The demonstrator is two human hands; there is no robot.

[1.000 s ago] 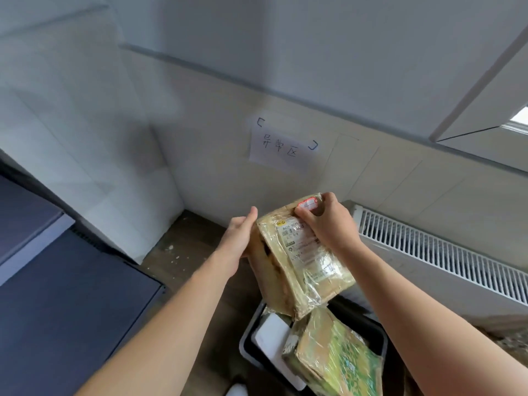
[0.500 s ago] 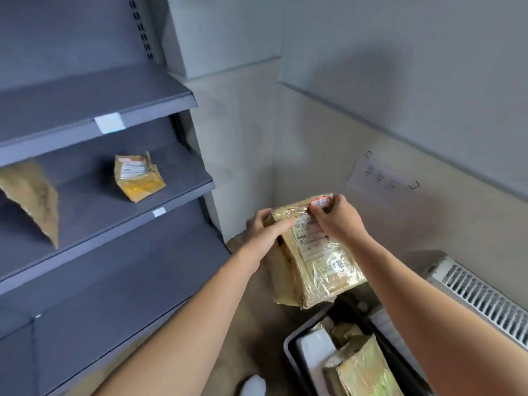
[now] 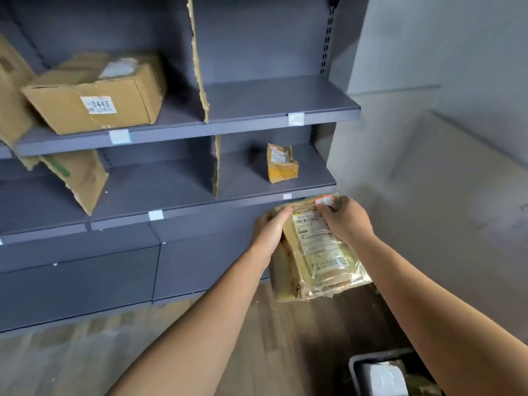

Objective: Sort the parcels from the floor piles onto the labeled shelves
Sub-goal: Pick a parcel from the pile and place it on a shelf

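Bin (image 3: 353, 364) at bottom right holds a white-wrapped package (image 3: 385, 378). On the shelves (image 3: 271, 95), the upper left bay carries a box (image 3: 94, 95), and the middle right bay a small yellow packet (image 3: 281, 164). The parcel (image 3: 320, 252) is up in the air before the lower shelf edge, label facing us, long axis running top-to-bottom with the red-stickered end uppermost. Left hand (image 3: 270, 227) grips its upper left edge, and right hand (image 3: 345, 221) clasps the top.

glossy taped parcel (image 3: 317, 250) (cardbd), matt shelves (image 3: 257, 107)
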